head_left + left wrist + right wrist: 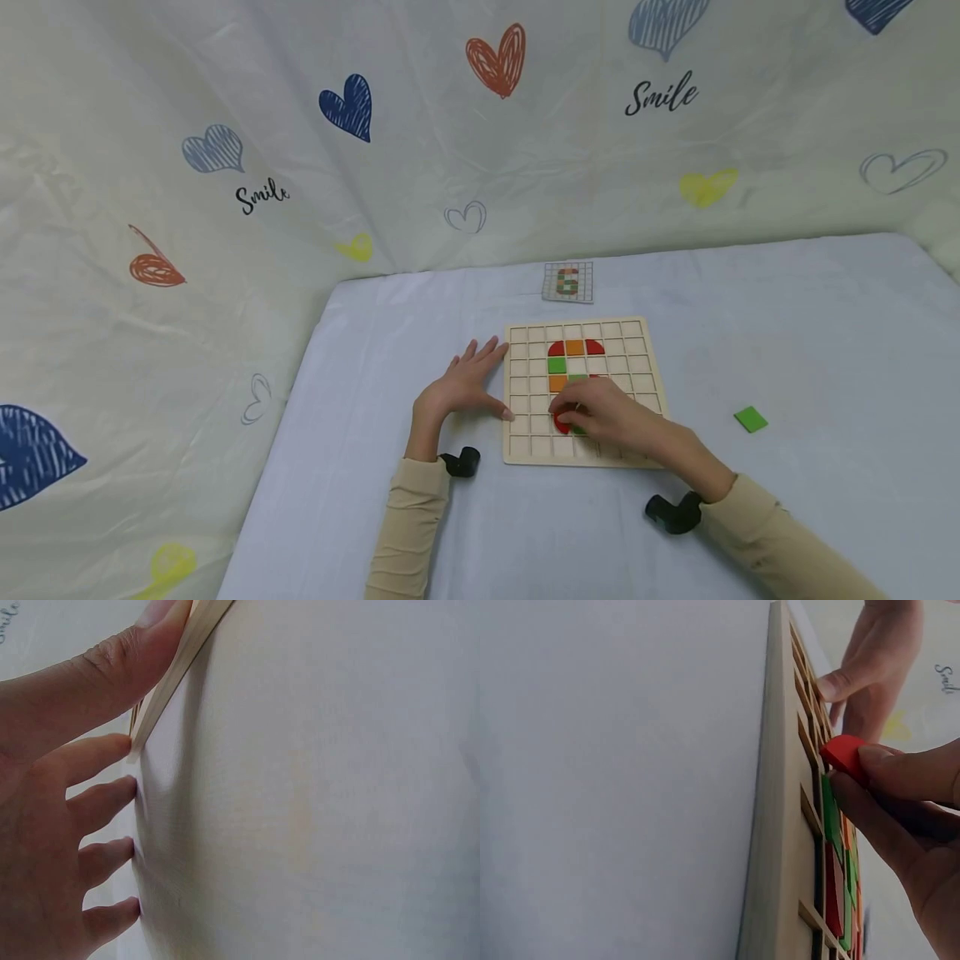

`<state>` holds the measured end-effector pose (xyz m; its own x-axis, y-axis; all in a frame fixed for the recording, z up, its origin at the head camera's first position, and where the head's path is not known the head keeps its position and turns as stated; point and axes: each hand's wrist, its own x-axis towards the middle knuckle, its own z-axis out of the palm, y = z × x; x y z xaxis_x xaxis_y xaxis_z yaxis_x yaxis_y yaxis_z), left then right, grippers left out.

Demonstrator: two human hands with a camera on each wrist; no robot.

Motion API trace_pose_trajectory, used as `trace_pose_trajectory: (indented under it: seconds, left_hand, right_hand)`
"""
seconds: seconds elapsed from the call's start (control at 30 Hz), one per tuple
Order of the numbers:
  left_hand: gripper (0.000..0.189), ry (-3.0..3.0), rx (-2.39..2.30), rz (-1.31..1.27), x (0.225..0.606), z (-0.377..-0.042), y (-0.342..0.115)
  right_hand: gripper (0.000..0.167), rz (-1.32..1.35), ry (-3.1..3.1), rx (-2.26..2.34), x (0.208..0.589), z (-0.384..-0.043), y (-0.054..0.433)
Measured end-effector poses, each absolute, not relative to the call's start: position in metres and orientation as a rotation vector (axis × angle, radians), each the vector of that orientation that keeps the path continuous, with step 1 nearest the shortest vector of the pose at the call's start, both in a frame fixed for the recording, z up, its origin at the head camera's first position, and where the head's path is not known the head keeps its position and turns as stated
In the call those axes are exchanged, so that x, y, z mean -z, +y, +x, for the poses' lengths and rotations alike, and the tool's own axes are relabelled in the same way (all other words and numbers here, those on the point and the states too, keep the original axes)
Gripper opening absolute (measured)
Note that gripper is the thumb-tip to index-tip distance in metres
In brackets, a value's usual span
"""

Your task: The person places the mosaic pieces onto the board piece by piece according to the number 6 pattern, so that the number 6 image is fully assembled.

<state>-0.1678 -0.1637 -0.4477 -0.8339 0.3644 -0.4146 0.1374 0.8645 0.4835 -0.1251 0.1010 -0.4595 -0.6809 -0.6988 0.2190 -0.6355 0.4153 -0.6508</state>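
My right hand (611, 412) pinches a red tile with a rounded side (844, 754) between thumb and fingers. It holds the tile tilted at the lower part of the wooden grid board (517, 450), beside a green tile (831, 810). Fingers spread, my left hand (465, 387) lies at the board's left edge, with the thumb (127, 664) against the rim. Red, orange and green tiles sit in the grid, among them an orange square (574, 347) in the top row between two red rounded tiles. The right hand covers part of the lower pattern.
A loose green square tile (751, 419) lies on the white cloth to the right of the board. Behind the board is a small card (567, 282) with a coloured grid pattern. A curtain printed with hearts (497, 62) hangs at the back.
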Motion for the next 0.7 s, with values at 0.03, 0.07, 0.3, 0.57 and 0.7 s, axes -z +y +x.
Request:
trace_pose_trajectory:
  seconds: [0.03, 0.07, 0.3, 0.57, 0.7]
  left_hand:
    - [0.116, 2.529, -0.606, 0.365, 0.4478, -0.1678, -0.1639]
    - [0.115, 2.531, -0.609, 0.366, 0.4478, -0.1678, -0.1641]
    - [0.115, 2.534, -0.614, 0.377, 0.4466, -0.1678, -0.1648]
    - [0.115, 2.531, -0.615, 0.374, 0.445, -0.167, -0.1647]
    - [0.115, 2.532, -0.618, 0.369, 0.445, -0.1671, -0.1642]
  right_hand:
    - [0.013, -1.226, 2.566, 1.118, 0.4609, -0.1255, 0.1]
    - [0.013, -1.243, 2.563, 1.119, 0.4623, -0.1257, 0.0992]
    - [0.014, -1.224, 2.586, 1.094, 0.4673, -0.1225, 0.0968]
    - [0.015, -1.142, 2.613, 0.973, 0.4644, -0.1171, 0.0978]
    - [0.015, -1.168, 2.636, 0.973, 0.4652, -0.117, 0.099]
